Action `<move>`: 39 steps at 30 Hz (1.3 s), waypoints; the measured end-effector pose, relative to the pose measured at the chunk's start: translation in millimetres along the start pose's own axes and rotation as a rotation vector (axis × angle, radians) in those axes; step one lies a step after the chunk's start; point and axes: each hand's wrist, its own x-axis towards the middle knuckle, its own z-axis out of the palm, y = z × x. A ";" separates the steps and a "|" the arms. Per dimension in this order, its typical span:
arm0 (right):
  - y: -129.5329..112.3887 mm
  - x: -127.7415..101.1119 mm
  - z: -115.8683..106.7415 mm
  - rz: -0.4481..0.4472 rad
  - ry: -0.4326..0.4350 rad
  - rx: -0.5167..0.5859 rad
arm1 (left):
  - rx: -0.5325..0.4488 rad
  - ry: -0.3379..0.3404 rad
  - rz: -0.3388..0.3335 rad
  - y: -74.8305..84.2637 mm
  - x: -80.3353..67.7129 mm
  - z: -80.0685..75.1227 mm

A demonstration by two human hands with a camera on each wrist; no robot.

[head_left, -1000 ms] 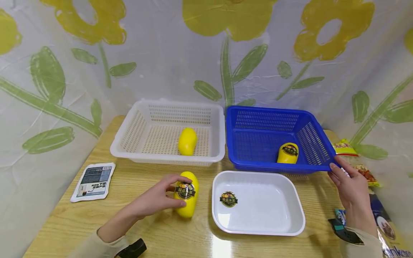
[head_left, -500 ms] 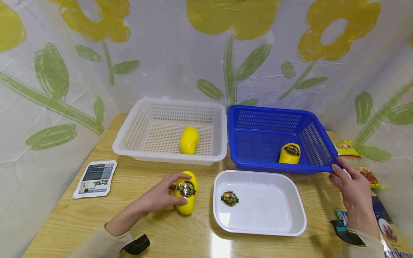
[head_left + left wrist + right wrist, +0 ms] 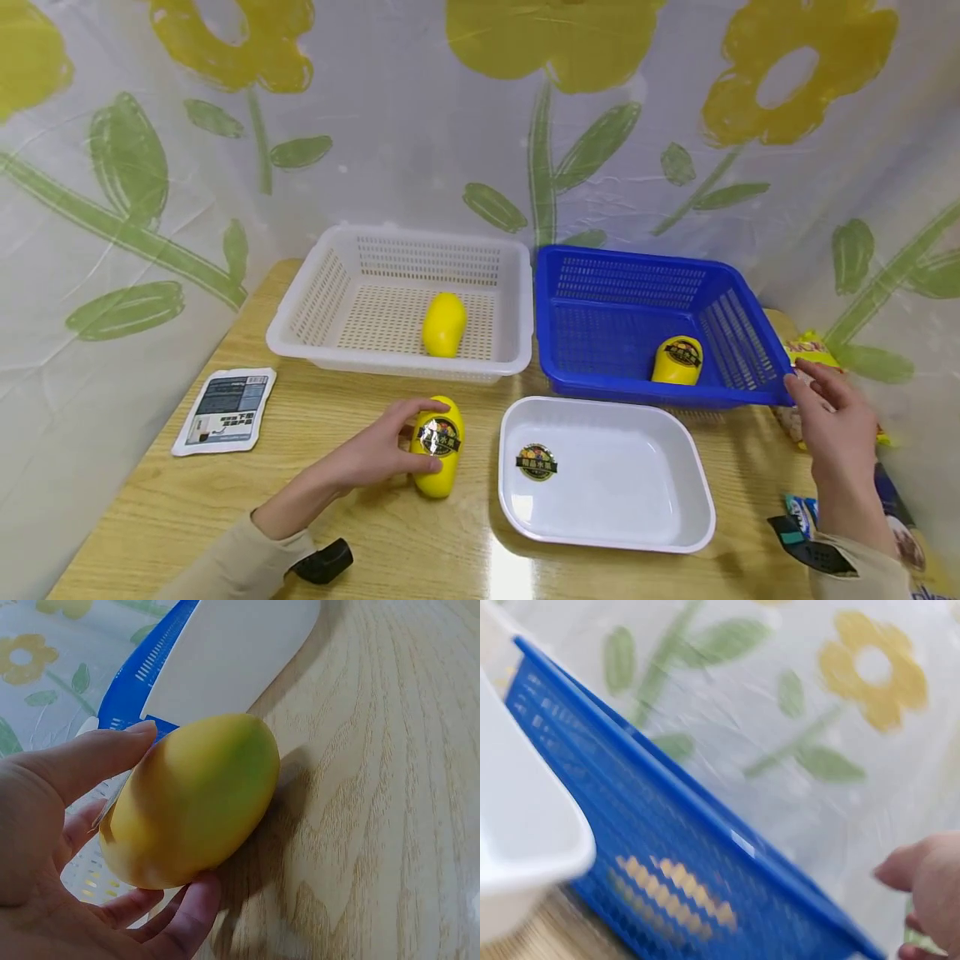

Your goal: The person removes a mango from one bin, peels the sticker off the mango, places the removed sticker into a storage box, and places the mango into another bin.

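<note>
The yellow mango [image 3: 437, 446] lies on its side on the wooden bench, near the middle, just left of the white tray. It is smooth, oval and plastic-looking, with 1 round dark label [image 3: 439, 436] on top. Its long axis runs near to far. The left hand [image 3: 373, 451] wraps it from the left, thumb over the far end, fingers under the near end.

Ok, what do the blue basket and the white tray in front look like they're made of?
Blue basket: looks like moulded plastic, matte, with slotted lattice walls and floor. White tray: probably plastic too, though melamine is possible; solid and glossy, reflecting light on its floor.
</note>
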 end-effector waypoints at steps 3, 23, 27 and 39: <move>-22.8 -15.1 9.2 -0.152 0.063 0.018 | -0.002 -0.004 0.005 -1.1 -0.7 0.6; -123.9 -134.1 166.7 -0.776 -1.026 -0.126 | -0.036 0.077 -0.026 -4.6 -4.1 6.7; -123.1 -141.7 197.5 -0.779 -1.103 -0.193 | -0.049 0.090 -0.037 -5.5 -4.4 8.6; -120.9 -148.5 247.9 -0.730 -1.106 -0.238 | -0.062 0.105 0.030 -7.4 -3.0 13.7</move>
